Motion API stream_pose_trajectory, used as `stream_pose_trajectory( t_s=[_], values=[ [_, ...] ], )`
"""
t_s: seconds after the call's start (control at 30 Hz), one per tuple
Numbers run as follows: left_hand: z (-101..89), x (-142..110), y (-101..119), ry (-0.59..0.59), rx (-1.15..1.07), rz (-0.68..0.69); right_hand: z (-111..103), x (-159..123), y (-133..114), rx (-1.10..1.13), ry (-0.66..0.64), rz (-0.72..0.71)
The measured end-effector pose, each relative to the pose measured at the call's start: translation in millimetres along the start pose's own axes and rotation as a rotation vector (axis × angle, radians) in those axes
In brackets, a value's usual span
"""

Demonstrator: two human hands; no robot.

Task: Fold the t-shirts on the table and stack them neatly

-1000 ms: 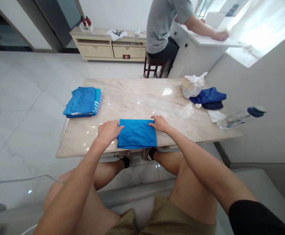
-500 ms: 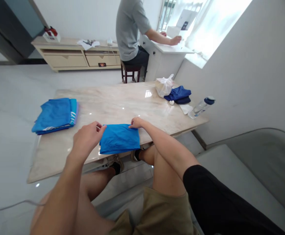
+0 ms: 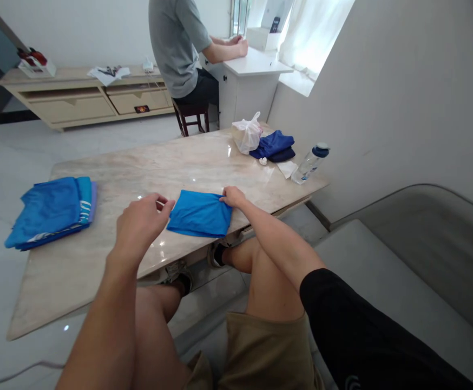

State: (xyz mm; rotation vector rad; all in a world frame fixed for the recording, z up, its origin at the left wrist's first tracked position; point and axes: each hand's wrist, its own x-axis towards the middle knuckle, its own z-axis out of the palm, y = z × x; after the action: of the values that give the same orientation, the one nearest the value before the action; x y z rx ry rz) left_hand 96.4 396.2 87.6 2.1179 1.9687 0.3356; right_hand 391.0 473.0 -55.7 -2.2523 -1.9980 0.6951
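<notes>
A folded blue piece of cloth (image 3: pixel 199 214) lies at the near edge of the marble-look table, with a few creases across its top. On its right side, my right hand (image 3: pixel 234 196) pinches the far corner between thumb and fingers. Just left of the cloth hovers my left hand (image 3: pixel 143 221), thumb and bent fingers slightly apart with nothing between them. A stack of folded blue clothes (image 3: pixel 53 208) rests at the table's left end, with a teal and a lilac edge showing on its right side.
Toward the right end of the table (image 3: pixel 151 162) are a white plastic bag (image 3: pixel 248 134), dark blue cloth (image 3: pixel 275 146), a tissue (image 3: pixel 286 169) and a water bottle (image 3: pixel 310 163). Beyond, a person in grey (image 3: pixel 179 49) sits at a white desk (image 3: pixel 256 62). A low cabinet (image 3: pixel 74 108) stands behind.
The blue cloth has turned and shifted farther onto the table, its right side still in my right hand. My left hand has come off its left edge. The camera view has swung to the right.
</notes>
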Motion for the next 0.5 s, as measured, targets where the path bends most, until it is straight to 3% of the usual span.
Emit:
stream_pose_trajectory(
  t_s=[0.13, 0.23, 0.33, 0.43, 0.5],
  values=[
    [17.3, 3, 45, -0.048, -0.043, 0.048, -25, -16, 77, -0.007, 0.182, 0.232],
    [27.4, 6, 66, -0.063, -0.061, 0.067, -32, -27, 112, -0.020, 0.370, 0.286],
    [32.5, 10, 81, -0.068, -0.092, 0.100, -21, -29, 118, -0.041, 0.388, 0.094],
    [33.6, 11, 96, -0.098, -0.069, 0.124, 1, -23, 107, -0.125, 0.255, -0.147],
    [32.3, 10, 105, -0.124, -0.011, 0.122, 14, -17, 100, -0.167, 0.182, -0.203]
  ],
)
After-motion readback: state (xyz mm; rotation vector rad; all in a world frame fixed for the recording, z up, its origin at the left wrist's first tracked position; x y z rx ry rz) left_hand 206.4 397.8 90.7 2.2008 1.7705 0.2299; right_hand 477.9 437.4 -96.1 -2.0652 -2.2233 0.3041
